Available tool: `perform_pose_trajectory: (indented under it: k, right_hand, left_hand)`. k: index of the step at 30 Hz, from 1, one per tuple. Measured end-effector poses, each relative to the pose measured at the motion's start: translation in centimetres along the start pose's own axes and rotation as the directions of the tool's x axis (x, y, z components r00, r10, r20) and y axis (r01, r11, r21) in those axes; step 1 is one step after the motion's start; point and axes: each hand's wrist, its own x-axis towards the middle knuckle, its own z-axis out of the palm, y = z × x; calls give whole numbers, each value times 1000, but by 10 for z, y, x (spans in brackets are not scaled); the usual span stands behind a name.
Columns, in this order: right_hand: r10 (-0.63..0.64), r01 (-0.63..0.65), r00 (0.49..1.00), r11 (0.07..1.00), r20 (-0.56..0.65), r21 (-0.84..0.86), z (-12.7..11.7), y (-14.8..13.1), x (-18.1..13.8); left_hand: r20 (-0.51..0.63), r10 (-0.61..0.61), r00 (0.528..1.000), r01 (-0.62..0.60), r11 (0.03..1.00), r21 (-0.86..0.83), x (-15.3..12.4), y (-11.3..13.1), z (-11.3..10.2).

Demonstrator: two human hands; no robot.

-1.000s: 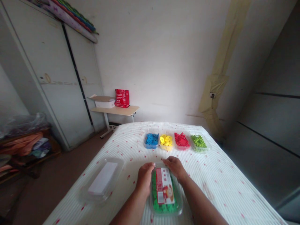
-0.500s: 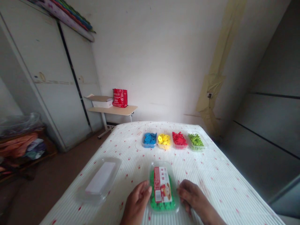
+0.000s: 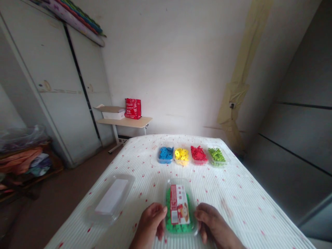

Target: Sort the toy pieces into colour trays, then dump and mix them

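Note:
A clear plastic container with a red-and-white label lies on the table in front of me, full of green pieces. My left hand grips its left edge, thumb on the rim and fingers curled below. On the opposite side, my right hand has its bent fingers closed on the right edge. To the left lies a clear plastic lid or tray with a white label.
Across the table's far half stand clear tubs of blue pieces, yellow pieces, red pieces and light green pieces. The patterned cloth covers the table. Beyond, a side table bears a red bag.
My left fingers have moved down along the container's left side. My right hand has come in closer against its right edge. The container stays in nearly the same place.

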Motion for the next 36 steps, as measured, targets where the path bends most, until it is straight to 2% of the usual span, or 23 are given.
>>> perform_pose_trajectory:
  k: [13,18,21,25,31,36]
  right_hand:
    - [-7,7,999,1000,-47,-2,2,6,4]
    - [-12,11,998,1000,-64,-13,4,5,0]
    - [21,-21,1000,1000,-2,17,4,4,-7]
    - [96,-101,992,993,77,65,3,9,-13]
    - [65,-70,997,992,50,104,1,21,-10]
    - [42,-41,999,997,-11,62,5,22,-9]
  left_hand:
    - [-47,83,995,-82,997,6,-6,5,6]
    - [-58,85,995,-80,993,89,-10,4,4]
    - [8,50,999,-50,988,148,-12,-4,-1]
    - [116,62,991,-74,992,101,-15,-14,-6]
    - [113,-16,994,4,995,98,-15,-8,-6]
    - [87,12,996,-22,993,118,-17,-3,-3]
